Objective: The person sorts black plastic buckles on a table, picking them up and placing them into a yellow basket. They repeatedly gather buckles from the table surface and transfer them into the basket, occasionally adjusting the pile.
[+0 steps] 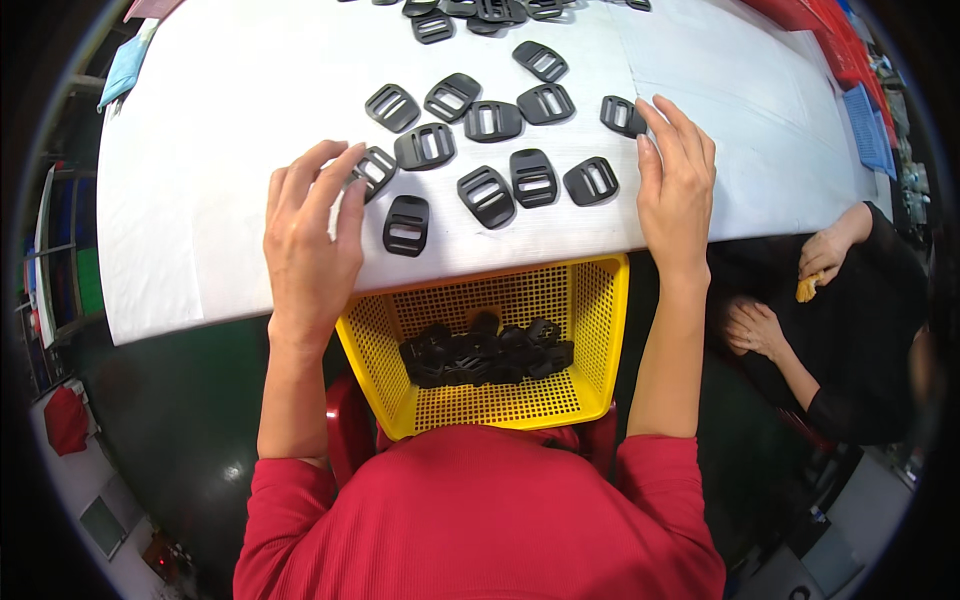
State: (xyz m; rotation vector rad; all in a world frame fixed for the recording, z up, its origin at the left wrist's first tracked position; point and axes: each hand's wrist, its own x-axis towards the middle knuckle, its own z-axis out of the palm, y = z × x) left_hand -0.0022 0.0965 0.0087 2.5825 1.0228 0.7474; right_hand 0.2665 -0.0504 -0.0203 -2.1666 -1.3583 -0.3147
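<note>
On the white tabletop lie several black plastic strap buckles, each with slots through it. My left hand (315, 225) is at the left of the group, thumb and forefinger at the two sides of a tilted buckle (376, 172). Another buckle (406, 226) lies just right of my left thumb. On the far right of the group, my right hand (678, 185) has its forefinger and thumb at the right edge of a buckle (621, 116). Between the hands more buckles lie spread out, among them one (493, 121) in the middle and one (591, 181) nearer my right wrist.
A yellow perforated basket (600, 330) stands below the table's near edge, with a heap of black buckles (485, 350) inside. More buckles (495, 12) are piled at the far edge of view. A co-worker's hands (822, 252) show at the right, one holding something yellow. A blue basket (868, 130) is beyond.
</note>
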